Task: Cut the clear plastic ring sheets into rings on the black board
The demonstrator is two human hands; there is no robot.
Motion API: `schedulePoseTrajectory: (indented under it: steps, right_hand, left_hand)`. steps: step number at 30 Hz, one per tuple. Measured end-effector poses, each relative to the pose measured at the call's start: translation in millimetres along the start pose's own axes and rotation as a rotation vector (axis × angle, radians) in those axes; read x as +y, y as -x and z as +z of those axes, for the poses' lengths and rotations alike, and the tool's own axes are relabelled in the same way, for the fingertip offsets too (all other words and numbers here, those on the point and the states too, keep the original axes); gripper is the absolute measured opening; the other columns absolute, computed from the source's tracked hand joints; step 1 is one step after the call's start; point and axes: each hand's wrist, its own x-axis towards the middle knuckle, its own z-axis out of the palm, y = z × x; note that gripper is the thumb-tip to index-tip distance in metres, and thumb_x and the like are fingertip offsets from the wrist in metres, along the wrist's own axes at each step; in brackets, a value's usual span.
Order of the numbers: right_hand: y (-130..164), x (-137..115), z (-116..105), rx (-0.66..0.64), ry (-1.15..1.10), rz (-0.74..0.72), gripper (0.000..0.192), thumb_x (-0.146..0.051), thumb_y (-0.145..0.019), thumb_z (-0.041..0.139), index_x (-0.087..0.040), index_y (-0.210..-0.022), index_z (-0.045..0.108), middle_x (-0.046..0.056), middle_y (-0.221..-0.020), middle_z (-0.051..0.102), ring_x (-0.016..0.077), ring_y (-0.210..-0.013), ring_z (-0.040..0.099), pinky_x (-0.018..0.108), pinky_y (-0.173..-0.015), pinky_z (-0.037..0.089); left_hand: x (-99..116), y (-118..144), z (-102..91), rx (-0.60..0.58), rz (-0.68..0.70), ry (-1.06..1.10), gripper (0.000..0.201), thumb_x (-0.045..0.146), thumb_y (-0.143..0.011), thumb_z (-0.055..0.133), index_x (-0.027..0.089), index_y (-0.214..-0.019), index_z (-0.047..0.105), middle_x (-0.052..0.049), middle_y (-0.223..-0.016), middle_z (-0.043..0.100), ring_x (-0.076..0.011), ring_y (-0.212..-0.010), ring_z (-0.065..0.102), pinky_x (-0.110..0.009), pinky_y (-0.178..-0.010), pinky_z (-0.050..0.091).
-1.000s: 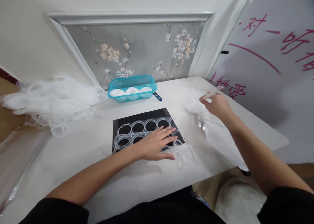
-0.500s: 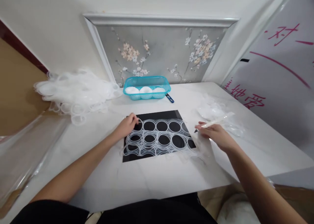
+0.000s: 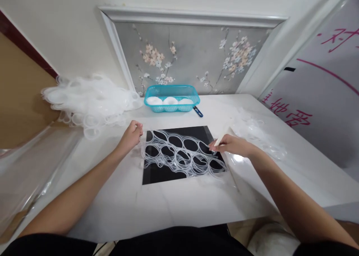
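A clear plastic sheet of joined rings (image 3: pixel 182 155) lies tilted across a black mat (image 3: pixel 157 173) on the white table (image 3: pixel 179 207). My left hand (image 3: pixel 131 134) pinches the sheet's upper left corner and lifts it. At the sheet's right edge, my right hand (image 3: pixel 230 144) grips a thin white stick-like tool (image 3: pixel 221 137), its tip touching the rings.
A turquoise basket (image 3: pixel 171 98) with white round pieces stands at the back, a small blue-handled tool (image 3: pixel 198 111) beside it. A heap of clear ring sheets (image 3: pixel 89 101) lies at the back left, loose clear plastic (image 3: pixel 255 130) at the right. A whiteboard with pink writing (image 3: pixel 322 88) leans at the right.
My left hand has pulled the sheet's corner up and left, so the rings now lie skewed. My right hand moved left onto the sheet's right edge with the tool.
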Motion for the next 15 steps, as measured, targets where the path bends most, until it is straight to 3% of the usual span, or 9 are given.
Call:
schedulePoseTrajectory:
  steps: [3, 8, 10, 12, 13, 15]
  right_hand:
    - [-6, -1, 2, -0.050, -0.036, -0.004, 0.032, -0.047, -0.068, 0.070, -0.017, -0.079, 0.075, 0.006, -0.080, 0.070, 0.0185, -0.074, 0.060, 0.030, -0.069, 0.047]
    - [-33, 4, -2, 0.333, -0.062, -0.033, 0.034, -0.045, -0.071, 0.066, -0.013, -0.079, 0.073, 0.009, -0.087, 0.070, 0.0184, -0.069, 0.060, 0.030, -0.062, 0.046]
    - [-43, 5, -6, 0.448, 0.015, -0.056, 0.032, -0.042, -0.074, 0.064, -0.013, -0.082, 0.074, 0.009, -0.086, 0.071, 0.0213, -0.075, 0.063, 0.033, -0.067, 0.048]
    - [-49, 6, -7, 0.533, 0.103, -0.111, 0.028, -0.039, -0.075, 0.063, -0.016, -0.083, 0.074, 0.009, -0.091, 0.071, 0.0239, -0.084, 0.065, 0.035, -0.075, 0.049]
    - [-51, 6, -6, 0.566, 0.121, -0.144, 0.027, -0.038, -0.076, 0.062, -0.016, -0.084, 0.074, 0.009, -0.095, 0.071, 0.0245, -0.087, 0.065, 0.036, -0.078, 0.049]
    - [-53, 9, 0, 0.597, 0.089, -0.184, 0.028, -0.040, -0.077, 0.061, -0.016, -0.084, 0.074, 0.010, -0.099, 0.071, 0.0247, -0.089, 0.066, 0.036, -0.079, 0.050]
  left_hand:
    - [-2, -3, -3.9, -0.019, 0.000, -0.037, 0.022, 0.043, -0.086, 0.038, 0.021, -0.083, 0.037, 0.008, -0.057, 0.036, -0.0070, -0.036, 0.030, -0.018, -0.034, 0.027]
    - [-3, -15, -7.0, 0.032, 0.037, -0.214, 0.020, 0.039, -0.086, 0.038, 0.020, -0.083, 0.040, 0.003, -0.063, 0.045, -0.0117, -0.043, 0.041, -0.025, -0.043, 0.038]
    - [2, -16, -2.7, 0.097, 0.077, -0.305, 0.017, 0.035, -0.082, 0.046, 0.018, -0.086, 0.045, -0.004, -0.081, 0.055, -0.0172, -0.062, 0.055, -0.033, -0.060, 0.048]
    - [11, -8, 10.6, 0.121, 0.173, -0.414, 0.025, 0.033, -0.080, 0.054, 0.016, -0.097, 0.050, -0.012, -0.109, 0.056, -0.0251, -0.094, 0.058, -0.042, -0.086, 0.046]
    - [17, -1, 21.1, 0.100, 0.242, -0.469, 0.033, 0.034, -0.080, 0.057, 0.014, -0.105, 0.051, -0.014, -0.119, 0.053, -0.0279, -0.108, 0.053, -0.043, -0.096, 0.040]
    - [29, 19, 48.7, -0.087, 0.478, -0.718, 0.046, 0.042, -0.088, 0.051, 0.009, -0.121, 0.050, -0.017, -0.129, 0.051, -0.0304, -0.121, 0.046, -0.044, -0.103, 0.036]
